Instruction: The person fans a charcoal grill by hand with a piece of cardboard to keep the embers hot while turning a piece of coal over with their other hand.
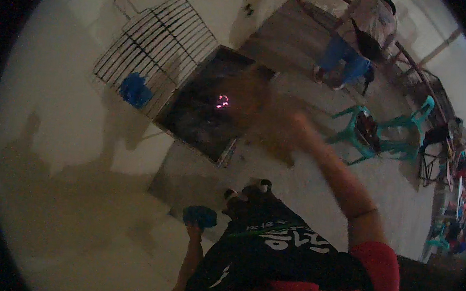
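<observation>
My right hand [269,123] is raised over the near edge of a dark, square charcoal grill [191,127]. It is smeared by motion blur, so I cannot tell whether it holds anything. A small pink ember [222,101] glows in the coals. My left hand [196,229] hangs low beside my body and is closed around a bunched blue cloth [200,216]. My feet [247,191] stand on the floor just short of the grill.
A wire grilling rack [159,39] leans on the pale wall behind the grill, with another blue cloth [136,90] hung on it. Another person [362,36] bends over at the far right. Teal plastic chairs [404,129] stand to the right, with clutter beyond them.
</observation>
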The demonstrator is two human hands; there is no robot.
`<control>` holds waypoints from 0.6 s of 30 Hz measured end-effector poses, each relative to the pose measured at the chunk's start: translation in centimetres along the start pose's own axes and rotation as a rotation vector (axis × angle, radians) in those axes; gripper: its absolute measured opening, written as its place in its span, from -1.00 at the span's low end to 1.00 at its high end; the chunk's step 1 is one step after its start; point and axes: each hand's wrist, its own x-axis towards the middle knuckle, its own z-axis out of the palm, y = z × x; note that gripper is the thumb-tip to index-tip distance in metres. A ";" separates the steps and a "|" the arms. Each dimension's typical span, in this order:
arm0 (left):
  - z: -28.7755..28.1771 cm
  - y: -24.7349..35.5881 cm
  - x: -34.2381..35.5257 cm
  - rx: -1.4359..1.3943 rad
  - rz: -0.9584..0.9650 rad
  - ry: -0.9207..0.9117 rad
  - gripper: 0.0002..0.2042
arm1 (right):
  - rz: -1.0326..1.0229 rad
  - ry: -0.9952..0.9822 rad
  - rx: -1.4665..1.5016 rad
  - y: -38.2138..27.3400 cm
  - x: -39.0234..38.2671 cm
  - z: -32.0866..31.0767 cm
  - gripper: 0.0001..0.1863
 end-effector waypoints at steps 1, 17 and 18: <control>0.3 -1.0 0.6 -0.037 0.052 0.026 -0.61 | -0.137 -0.145 -0.055 -4.8 -1.2 2.4 -0.73; -0.3 4.9 -10.3 -0.367 -0.200 0.044 -0.73 | -0.416 -0.228 -0.528 1.7 -8.7 2.5 -0.73; -0.4 4.6 -11.5 -0.287 -0.192 0.029 -0.74 | -0.457 -0.308 -0.371 -0.2 -10.3 4.3 -0.73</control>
